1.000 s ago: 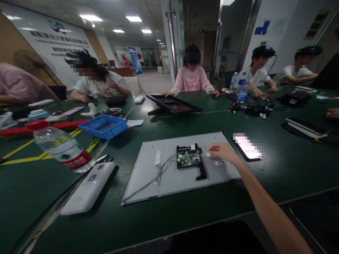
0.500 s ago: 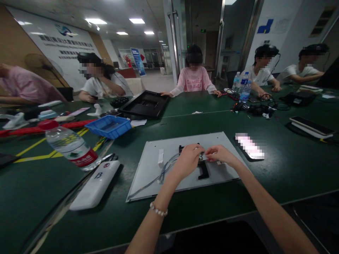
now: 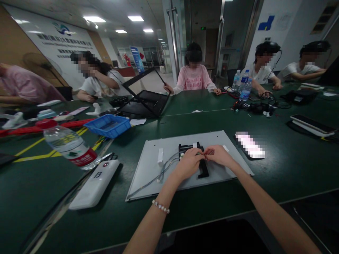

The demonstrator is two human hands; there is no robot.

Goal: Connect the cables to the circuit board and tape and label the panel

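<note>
A flat light-grey panel (image 3: 148, 176) lies on the table before me, with a black bracket (image 3: 203, 170) at its middle. Grey cables (image 3: 166, 167) run from the bracket toward the panel's near-left corner. Over the bracket, my left hand (image 3: 188, 163) has its fingers bent together, covering part of it. My right hand (image 3: 219, 156) meets it from the right, fingers pinched, fingertips nearly touching those of the left. Whatever lies between the fingertips is too small and hidden to name. A white strip (image 3: 160, 155) is on the panel's left part.
Left of the panel are a white power bank (image 3: 96, 185), a red-capped water bottle (image 3: 72, 146) and a blue tray (image 3: 108, 126). A phone (image 3: 249, 144) lies to the right. Across the table, a person in pink (image 3: 194, 77) holds up a black frame (image 3: 140, 79).
My hands have shifted slightly down on the bracket, uncovering its upper part; the right fingers are drawn closer together. Across the table, the person has raised a thin black frame from the black casing.
</note>
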